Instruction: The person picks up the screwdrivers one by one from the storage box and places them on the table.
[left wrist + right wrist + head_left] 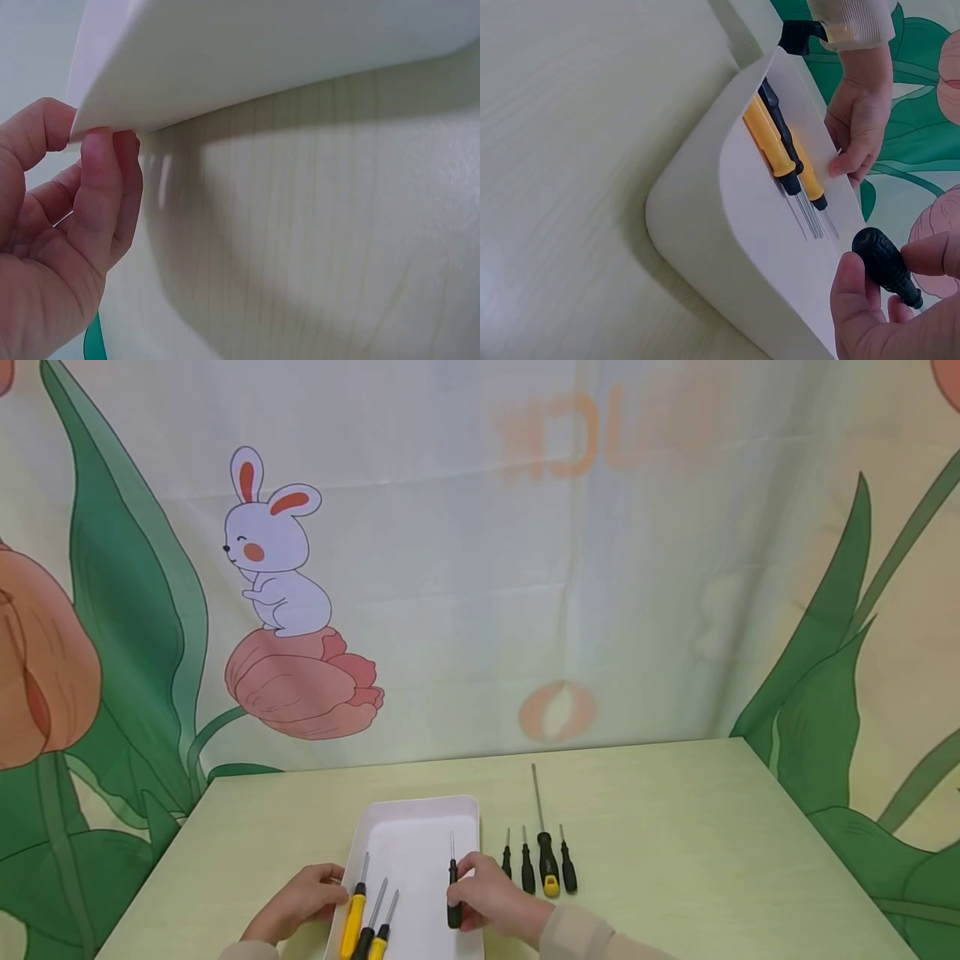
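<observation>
My right hand (491,891) pinches a small black-handled screwdriver (453,893) over the right side of a white tray (420,810), its thin shaft pointing away from me. In the right wrist view, thumb and fingertips close around the black handle (885,262). My left hand (307,897) grips the tray's left edge, and the left wrist view shows thumb and fingers pinching the tray rim (97,112). Along the tray's left side lie a large yellow-handled screwdriver (352,922), a black-handled one (364,942) and a smaller yellow-handled one (380,941).
To the right of the tray, several screwdrivers lie on the pale table (675,843): a long black one with a yellow end (549,864) and small black ones (568,870), one partly behind my right hand. A printed curtain (450,610) hangs behind the table.
</observation>
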Available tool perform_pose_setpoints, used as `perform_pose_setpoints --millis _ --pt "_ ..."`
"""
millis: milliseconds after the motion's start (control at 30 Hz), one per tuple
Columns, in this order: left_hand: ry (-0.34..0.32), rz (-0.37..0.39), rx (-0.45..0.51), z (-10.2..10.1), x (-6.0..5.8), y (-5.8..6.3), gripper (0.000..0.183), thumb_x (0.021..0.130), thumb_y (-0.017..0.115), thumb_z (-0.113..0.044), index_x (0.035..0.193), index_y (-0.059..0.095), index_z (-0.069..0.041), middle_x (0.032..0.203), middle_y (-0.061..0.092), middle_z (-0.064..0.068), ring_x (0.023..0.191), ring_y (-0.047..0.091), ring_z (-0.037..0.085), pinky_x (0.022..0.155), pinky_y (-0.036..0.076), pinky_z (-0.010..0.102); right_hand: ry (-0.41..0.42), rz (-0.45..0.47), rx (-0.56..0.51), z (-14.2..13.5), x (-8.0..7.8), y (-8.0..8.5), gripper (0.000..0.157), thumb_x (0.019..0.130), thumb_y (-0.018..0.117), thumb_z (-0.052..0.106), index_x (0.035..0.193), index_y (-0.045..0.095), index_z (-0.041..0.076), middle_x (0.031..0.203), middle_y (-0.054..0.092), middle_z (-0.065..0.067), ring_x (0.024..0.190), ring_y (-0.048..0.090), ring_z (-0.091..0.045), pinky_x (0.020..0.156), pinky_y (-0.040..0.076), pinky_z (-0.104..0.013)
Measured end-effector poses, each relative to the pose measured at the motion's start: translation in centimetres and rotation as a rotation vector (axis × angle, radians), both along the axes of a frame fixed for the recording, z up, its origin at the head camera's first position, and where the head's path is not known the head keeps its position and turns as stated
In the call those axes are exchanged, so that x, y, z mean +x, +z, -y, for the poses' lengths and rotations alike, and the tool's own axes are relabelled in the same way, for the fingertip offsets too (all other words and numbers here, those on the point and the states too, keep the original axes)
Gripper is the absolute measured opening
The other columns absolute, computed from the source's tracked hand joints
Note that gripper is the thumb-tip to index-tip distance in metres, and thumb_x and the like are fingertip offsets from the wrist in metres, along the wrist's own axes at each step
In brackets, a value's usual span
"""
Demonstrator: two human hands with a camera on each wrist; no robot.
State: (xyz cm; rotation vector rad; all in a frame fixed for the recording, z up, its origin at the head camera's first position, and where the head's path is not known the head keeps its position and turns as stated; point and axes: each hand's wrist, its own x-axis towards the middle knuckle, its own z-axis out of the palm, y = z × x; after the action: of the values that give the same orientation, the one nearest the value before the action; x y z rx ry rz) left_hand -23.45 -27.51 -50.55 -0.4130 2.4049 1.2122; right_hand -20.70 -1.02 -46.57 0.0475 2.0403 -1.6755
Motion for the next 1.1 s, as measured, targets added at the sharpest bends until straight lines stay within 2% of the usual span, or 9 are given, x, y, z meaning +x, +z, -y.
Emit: perform_pose_setpoints --millis 233,467,667,933,1100 --pt "0.007 -0.038 0.019 -0.1 0.2 -0.1 0.038 0.075 0.057 -0.007 0.11 0.05 0.008 0.091 0.056 0.012 0.073 0.052 0.016 0.067 0.049 0.028 -0.024 -0.004 -0.015 -1.4 -0.6 0.4 0.025 0.07 0.053 -0.002 0.093 0.044 0.004 0.067 0.056 -0.009 0.048 0.051 -0.013 0.04 0.041 -0.019" --pt "0.012 -0.01 0.013 -0.1 0.2 0.1 0.039 0.077 0.057 -0.008 0.112 0.049 0.008 0.094 0.056 0.013 0.075 0.051 0.017 0.067 0.048 0.027 -0.037 -0.023 -0.022 -2.9 -1.4 0.4 0.027 0.07 0.053 -0.002 0.095 0.044 0.003 0.066 0.054 -0.007 0.047 0.05 -0.013 0.04 0.042 -0.02" --pt "0.016 -0.02 0.019 -0.1 0.3 0.2 0.039 0.076 0.057 -0.007 0.112 0.049 0.008 0.092 0.056 0.012 0.074 0.051 0.016 0.065 0.047 0.026 -0.05 -0.028 -0.032 -4.6 -2.2 0.4 0.029 0.07 0.052 -0.003 0.096 0.042 0.002 0.068 0.052 -0.006 0.047 0.049 -0.012 0.041 0.042 -0.021" --pt "0.016 -0.025 0.017 -0.1 0.2 0.0 0.04 0.075 0.058 -0.006 0.112 0.049 0.008 0.09 0.056 0.013 0.073 0.051 0.016 0.065 0.047 0.026 -0.06 -0.028 -0.031 -6.6 -3.1 0.5 0.032 0.07 0.051 -0.003 0.1 0.041 0.0 0.08 0.057 -0.014 0.048 0.049 -0.012 0.041 0.041 -0.018" --pt "0.021 -0.035 0.015 -0.1 0.3 0.1 0.04 0.074 0.059 -0.006 0.111 0.049 0.008 0.09 0.056 0.013 0.073 0.051 0.016 0.065 0.047 0.027 -0.075 -0.032 -0.001 -7.8 -3.7 0.6 0.028 0.071 0.051 -0.001 0.097 0.042 0.001 0.073 0.054 -0.009 0.047 0.048 -0.012 0.042 0.042 -0.019"
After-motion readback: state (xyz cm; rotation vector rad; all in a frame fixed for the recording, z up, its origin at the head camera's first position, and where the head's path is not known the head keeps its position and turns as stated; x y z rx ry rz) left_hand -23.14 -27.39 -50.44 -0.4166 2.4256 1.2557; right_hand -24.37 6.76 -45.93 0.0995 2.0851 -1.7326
